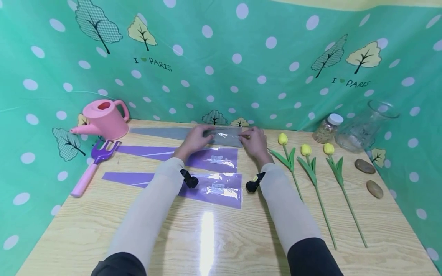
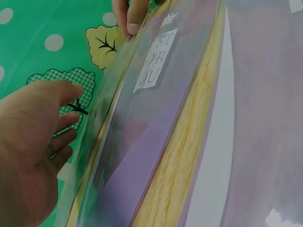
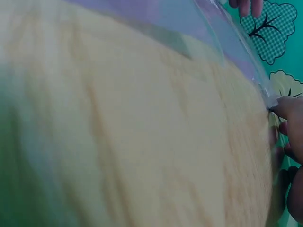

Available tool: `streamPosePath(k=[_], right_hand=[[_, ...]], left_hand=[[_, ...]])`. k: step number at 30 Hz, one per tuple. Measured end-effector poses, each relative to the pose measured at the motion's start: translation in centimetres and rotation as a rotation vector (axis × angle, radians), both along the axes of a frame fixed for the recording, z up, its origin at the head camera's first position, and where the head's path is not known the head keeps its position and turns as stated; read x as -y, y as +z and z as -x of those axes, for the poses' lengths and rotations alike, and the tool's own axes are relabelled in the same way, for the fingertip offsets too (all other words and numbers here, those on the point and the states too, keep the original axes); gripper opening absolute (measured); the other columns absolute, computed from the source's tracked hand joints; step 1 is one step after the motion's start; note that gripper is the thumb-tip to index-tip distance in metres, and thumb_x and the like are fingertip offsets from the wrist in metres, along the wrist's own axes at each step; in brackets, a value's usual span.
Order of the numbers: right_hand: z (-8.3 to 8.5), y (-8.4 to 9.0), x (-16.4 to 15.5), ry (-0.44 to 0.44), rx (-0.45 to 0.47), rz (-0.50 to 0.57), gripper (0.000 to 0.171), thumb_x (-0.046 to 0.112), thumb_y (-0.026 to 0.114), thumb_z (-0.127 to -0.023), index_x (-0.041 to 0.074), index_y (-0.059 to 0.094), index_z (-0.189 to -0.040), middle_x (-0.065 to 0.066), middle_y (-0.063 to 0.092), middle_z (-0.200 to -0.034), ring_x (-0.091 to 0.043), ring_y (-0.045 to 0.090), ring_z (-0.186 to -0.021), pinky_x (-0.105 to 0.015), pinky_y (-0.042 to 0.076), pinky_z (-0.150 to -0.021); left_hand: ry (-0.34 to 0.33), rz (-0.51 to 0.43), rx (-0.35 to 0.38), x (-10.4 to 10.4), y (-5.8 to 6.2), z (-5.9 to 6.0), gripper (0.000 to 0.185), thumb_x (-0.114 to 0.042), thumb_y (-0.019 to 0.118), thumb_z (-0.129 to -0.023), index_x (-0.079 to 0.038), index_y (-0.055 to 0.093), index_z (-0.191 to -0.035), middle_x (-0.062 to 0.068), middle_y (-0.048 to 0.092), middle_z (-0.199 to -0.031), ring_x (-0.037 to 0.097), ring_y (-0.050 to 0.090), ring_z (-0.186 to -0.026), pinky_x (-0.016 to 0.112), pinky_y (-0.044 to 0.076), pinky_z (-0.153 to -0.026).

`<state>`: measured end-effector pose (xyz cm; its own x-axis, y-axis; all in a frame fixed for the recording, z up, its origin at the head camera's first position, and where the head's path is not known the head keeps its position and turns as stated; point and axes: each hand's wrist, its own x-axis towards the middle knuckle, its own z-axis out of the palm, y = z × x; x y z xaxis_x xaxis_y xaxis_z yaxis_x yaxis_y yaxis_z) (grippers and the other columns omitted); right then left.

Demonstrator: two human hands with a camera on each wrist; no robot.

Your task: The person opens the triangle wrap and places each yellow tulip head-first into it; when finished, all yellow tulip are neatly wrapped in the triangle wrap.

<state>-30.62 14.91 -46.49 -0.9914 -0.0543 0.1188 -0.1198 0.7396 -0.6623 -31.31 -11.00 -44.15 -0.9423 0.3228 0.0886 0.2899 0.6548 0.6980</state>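
Grey sleeve (image 1: 165, 133): rear of desk (image 1: 172, 237), before curtain (image 1: 221, 92) | Right grip (image 1: 254, 142): pinching its right end | Left grip (image 1: 197, 141): relaxed, holding nothing | Handling: thin plastic likely creases; lift edge lightly, left side steadying

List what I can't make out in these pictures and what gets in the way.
Head view: part of the grey wrapper, hidden by the left hand.
Head view: lower stem of the leftmost tulip, hidden by the right forearm.
Head view: contents of the jar, too small to identify.
Right wrist view: part of the right hand, cut off by the right edge.
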Motion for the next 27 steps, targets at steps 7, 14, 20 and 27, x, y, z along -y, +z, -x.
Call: streamPosePath(k=[7, 14, 20, 27], right_hand=[[-0.4, 0.0, -0.1, -0.027, -0.009, 0.060, 0.015, 0.023, 0.073, -0.096, 0.016, 0.079, -0.109, -0.005, 0.065, -0.127, -0.029, 0.052, -0.124, -0.055, 0.032, -0.117], [-0.6, 0.8, -0.1, 0.007, -0.058, 0.198, 0.018, 0.016, 0.070, -0.098, 0.012, 0.077, -0.114, -0.008, 0.064, -0.118, -0.028, 0.056, -0.112, -0.045, 0.051, -0.099], [-0.6, 1.6, 0.2, 0.037, -0.126, 0.207, 0.015, 0.014, 0.071, -0.098, 0.010, 0.078, -0.111, -0.009, 0.065, -0.115, -0.027, 0.058, -0.109, -0.044, 0.051, -0.098], [-0.7, 1.8, 0.3, 0.044, -0.113, 0.252, 0.015, 0.012, 0.072, -0.096, 0.009, 0.077, -0.110, -0.011, 0.067, -0.122, -0.028, 0.058, -0.110, -0.044, 0.051, -0.099]], left_hand=[[0.003, 0.014, -0.003, -0.6, -0.3, 0.1, 0.042, -0.017, 0.067, -0.099, -0.009, 0.062, -0.140, 0.016, 0.058, -0.150, 0.036, 0.050, -0.142, 0.051, 0.034, -0.124], [0.015, 0.001, -0.008, -0.8, -0.2, 0.1, 0.042, -0.019, 0.071, -0.097, -0.013, 0.064, -0.139, 0.012, 0.060, -0.148, 0.033, 0.051, -0.143, 0.048, 0.034, -0.125], [0.014, 0.012, -0.019, -0.9, -0.3, 0.2, 0.043, -0.023, 0.074, -0.096, -0.013, 0.066, -0.137, 0.012, 0.063, -0.145, 0.033, 0.052, -0.141, 0.049, 0.034, -0.124], [0.015, 0.038, -0.050, -1.1, -0.7, 0.3, 0.041, -0.024, 0.075, -0.095, -0.013, 0.069, -0.134, 0.011, 0.067, -0.140, 0.033, 0.054, -0.138, 0.049, 0.034, -0.124]])
